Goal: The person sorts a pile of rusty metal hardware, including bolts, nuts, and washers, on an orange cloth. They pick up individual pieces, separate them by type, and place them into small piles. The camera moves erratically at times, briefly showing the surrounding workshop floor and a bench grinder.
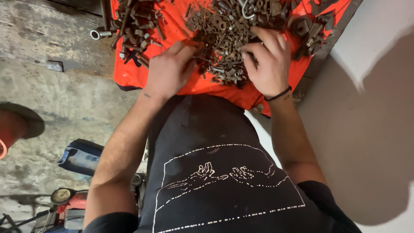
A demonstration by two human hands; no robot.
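Note:
An orange cloth (181, 21) covers a raised surface and carries a big heap of rusty nuts, bolts and washers (224, 30). My left hand (168, 71) lies at the heap's near left edge, fingers curled down into the pieces. My right hand (267, 60), with a black band at the wrist, rests on the heap's right side, fingers bent among the parts. What either hand pinches is hidden under the fingers. A second pile of longer rusty bolts (136, 26) lies on the cloth's left part.
Larger rusty fittings (308, 28) sit at the cloth's right end beside a dark metal edge (327, 47). A white wall (379, 108) is on the right. Concrete floor (51, 95), a blue object (79, 155) and a red tool (71, 200) lie lower left.

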